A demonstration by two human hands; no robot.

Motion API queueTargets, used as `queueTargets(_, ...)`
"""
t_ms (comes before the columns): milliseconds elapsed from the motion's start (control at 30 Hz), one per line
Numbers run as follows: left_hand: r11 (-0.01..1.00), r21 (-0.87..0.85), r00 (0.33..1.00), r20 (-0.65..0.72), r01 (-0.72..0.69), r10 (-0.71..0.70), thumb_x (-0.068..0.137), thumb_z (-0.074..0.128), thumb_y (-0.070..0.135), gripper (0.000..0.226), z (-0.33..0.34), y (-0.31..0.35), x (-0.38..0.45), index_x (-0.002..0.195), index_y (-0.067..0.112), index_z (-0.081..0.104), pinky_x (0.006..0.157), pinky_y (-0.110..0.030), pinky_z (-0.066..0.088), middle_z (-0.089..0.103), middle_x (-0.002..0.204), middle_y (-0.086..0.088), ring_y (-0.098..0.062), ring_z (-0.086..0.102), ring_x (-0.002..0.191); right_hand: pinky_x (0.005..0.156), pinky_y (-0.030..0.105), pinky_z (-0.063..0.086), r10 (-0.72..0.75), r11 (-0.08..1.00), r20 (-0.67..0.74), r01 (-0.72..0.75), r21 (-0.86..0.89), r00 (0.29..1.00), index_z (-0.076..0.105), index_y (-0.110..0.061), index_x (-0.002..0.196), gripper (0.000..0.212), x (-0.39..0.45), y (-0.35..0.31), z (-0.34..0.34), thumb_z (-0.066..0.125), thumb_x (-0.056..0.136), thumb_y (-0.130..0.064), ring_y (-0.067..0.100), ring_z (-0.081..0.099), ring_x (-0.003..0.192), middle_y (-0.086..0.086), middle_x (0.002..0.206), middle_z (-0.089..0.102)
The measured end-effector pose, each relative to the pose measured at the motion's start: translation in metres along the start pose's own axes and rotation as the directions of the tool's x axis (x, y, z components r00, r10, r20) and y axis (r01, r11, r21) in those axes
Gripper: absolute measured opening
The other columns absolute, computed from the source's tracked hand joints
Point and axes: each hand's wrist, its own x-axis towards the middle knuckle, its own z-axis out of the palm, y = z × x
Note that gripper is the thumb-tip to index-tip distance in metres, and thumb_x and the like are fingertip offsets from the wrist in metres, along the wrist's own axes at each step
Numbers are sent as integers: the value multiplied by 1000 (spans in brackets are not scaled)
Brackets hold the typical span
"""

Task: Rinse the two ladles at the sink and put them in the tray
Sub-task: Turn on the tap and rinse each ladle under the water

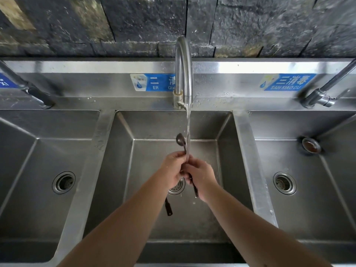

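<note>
Both my hands meet over the middle sink basin (pixel 225 132), under water running from the curved faucet (pixel 184 70). A dark ladle bowl (pixel 180 139) sticks up above my fingers, just left of the stream, and its stem runs down into my grip. My left hand (pixel 172 168) and my right hand (pixel 204 177) are closed around the dark stems. One dark handle end (pixel 168 208) hangs below my left hand, another (pixel 195 188) below my right hand. I cannot see a second bowl. No tray is in view.
The steel unit has three basins: a left one (pixel 48 143) and a right one (pixel 289 149), each with a drain and its own tap. The middle drain (pixel 176 188) lies under my hands. A dark stone wall (pixel 134 26) rises behind the sink.
</note>
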Motion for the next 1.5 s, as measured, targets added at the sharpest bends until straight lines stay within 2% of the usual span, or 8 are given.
queueTargets(267, 985, -6, 985, 11, 174, -174, 93, 56, 8, 12, -9, -49, -23, 85, 4, 65, 36, -28, 41, 64, 69, -12, -20, 49, 41, 46, 28, 46, 222, 951, 65, -231, 204, 973, 71, 0, 95, 21, -33, 46, -22, 51, 97, -1, 18, 56, 51, 13, 64, 64)
queueTargets(433, 959, -225, 983, -32, 171, -183, 95, 44, -4, 26, -13, -55, -22, 112, 3, 62, 67, -35, 54, 69, 81, -14, -23, 67, 72, 43, 28, 43, 276, 937, 90, -288, 195, 957, 66, 10, 96, 18, -49, 60, -29, 49, 95, 3, 20, 55, 49, 15, 63, 63)
queueTargets(633, 971, -186, 988, 10, 152, -152, 96, 43, -3, 26, -12, -51, -20, 110, 3, 64, 71, -32, 55, 70, 86, -12, -21, 68, 77, 44, 29, 47, 312, 918, 68, -319, 237, 948, 65, 7, 103, 17, -44, 58, -29, 52, 96, 0, 20, 57, 49, 15, 64, 65)
queueTargets(800, 992, -9, 991, 49, 124, -123, 98, 48, 10, 19, -5, -33, -19, 94, 4, 65, 37, -27, 39, 62, 69, -9, -15, 48, 44, 50, 30, 48, 239, 929, 96, -256, 266, 966, 72, -2, 103, 19, -23, 34, -22, 55, 96, -6, 19, 59, 55, 13, 72, 69)
queueTargets(900, 996, -31, 995, 62, 79, -77, 97, 50, 12, 20, -3, -19, -17, 90, 7, 68, 38, -24, 36, 49, 54, -1, -11, 40, 41, 50, 30, 49, 186, 948, 91, -203, 244, 978, 73, -3, 102, 18, -7, 11, -14, 56, 96, -5, 18, 61, 54, 13, 73, 70)
queueTargets(1067, 1000, -10, 1000, 22, -7, 7, 97, 48, 8, 22, 3, 23, -5, 91, 8, 69, 38, -21, 38, 55, 61, -3, -10, 45, 42, 47, 29, 55, 121, 945, 144, -158, 288, 982, 67, 3, 103, 16, 12, -29, -1, 54, 96, -4, 18, 66, 53, 12, 67, 73)
queueTargets(1300, 984, 71, 986, 47, -161, 158, 98, 46, 7, 23, 10, 83, 3, 99, 10, 68, 38, -21, 39, 65, 59, -1, -10, 53, 42, 79, 43, 57, -71, 929, 182, -1, 369, 981, 66, 5, 97, 15, 22, -82, 23, 54, 95, -4, 28, 66, 69, 20, 80, 70)
queueTargets(1500, 985, 104, 988, 82, -138, 129, 96, 51, 9, 20, 11, 81, -2, 97, 12, 70, 41, -23, 41, 64, 61, -2, -12, 54, 46, 57, 34, 58, -102, 944, 83, 71, 323, 991, 66, 1, 92, 17, 8, -78, 24, 51, 99, -1, 24, 65, 60, 18, 76, 68)
